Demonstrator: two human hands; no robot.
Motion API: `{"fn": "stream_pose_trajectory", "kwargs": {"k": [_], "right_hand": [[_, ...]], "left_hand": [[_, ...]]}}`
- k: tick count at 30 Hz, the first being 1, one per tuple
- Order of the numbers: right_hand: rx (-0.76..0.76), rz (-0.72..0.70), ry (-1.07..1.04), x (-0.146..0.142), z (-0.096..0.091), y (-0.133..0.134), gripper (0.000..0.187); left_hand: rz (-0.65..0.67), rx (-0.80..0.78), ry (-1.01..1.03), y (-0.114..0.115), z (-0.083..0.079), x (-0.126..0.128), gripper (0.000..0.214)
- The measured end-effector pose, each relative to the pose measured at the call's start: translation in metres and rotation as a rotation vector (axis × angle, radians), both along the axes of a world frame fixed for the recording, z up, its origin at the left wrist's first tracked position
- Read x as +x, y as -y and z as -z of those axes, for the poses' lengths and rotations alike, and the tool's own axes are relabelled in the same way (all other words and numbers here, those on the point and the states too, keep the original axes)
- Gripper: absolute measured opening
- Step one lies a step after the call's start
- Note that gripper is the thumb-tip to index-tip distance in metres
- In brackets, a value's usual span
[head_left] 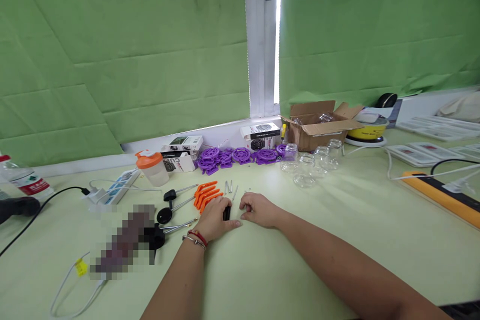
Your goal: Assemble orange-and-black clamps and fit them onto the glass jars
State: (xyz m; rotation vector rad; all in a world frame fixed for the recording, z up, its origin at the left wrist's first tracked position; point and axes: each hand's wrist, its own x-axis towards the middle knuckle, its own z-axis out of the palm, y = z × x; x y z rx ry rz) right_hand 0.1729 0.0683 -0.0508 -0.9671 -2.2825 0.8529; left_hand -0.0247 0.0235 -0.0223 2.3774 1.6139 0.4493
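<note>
Pale green table (337, 240) under green backdrop cloth. Left hand (214, 220) curled around small black part (227, 212), pressed to table. Right hand (258, 209) just beside, fingertips pinched on something too small to tell. Orange plastic clips (206, 194) and thin metal pins (228, 187) close behind. Judged: fitting step; next calls for fine alignment.

The person's two forearms are bare, with no sleeves in view. The left hand (214, 221) has two bands at the wrist: a thin red cord bracelet (198, 235) and, just behind it, a slim silver metal bangle (194, 242). The right hand (258, 209) wears nothing, no ring or watch.
</note>
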Motion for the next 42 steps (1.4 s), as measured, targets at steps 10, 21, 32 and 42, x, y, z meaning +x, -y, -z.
{"fn": "stream_pose_trajectory", "kwargs": {"k": [10, 21, 32, 42], "right_hand": [[0.010, -0.014, 0.013, 0.0009, -0.0014, 0.0000, 0.017], [0.024, -0.025, -0.010, 0.0004, 0.0039, -0.0026, 0.016], [0.042, -0.029, 0.010, 0.0013, 0.0042, -0.0027, 0.016], [0.013, -0.022, 0.007, 0.0009, -0.0037, 0.0003, 0.016]], "left_hand": [[-0.019, -0.032, 0.011, -0.0008, -0.0006, -0.0015, 0.051], [-0.015, -0.026, 0.024, -0.0007, 0.0006, -0.0039, 0.057], [-0.024, -0.017, 0.023, -0.0018, 0.0020, -0.0042, 0.057], [-0.009, -0.013, 0.039, -0.0021, 0.0022, -0.0057, 0.058]]}}
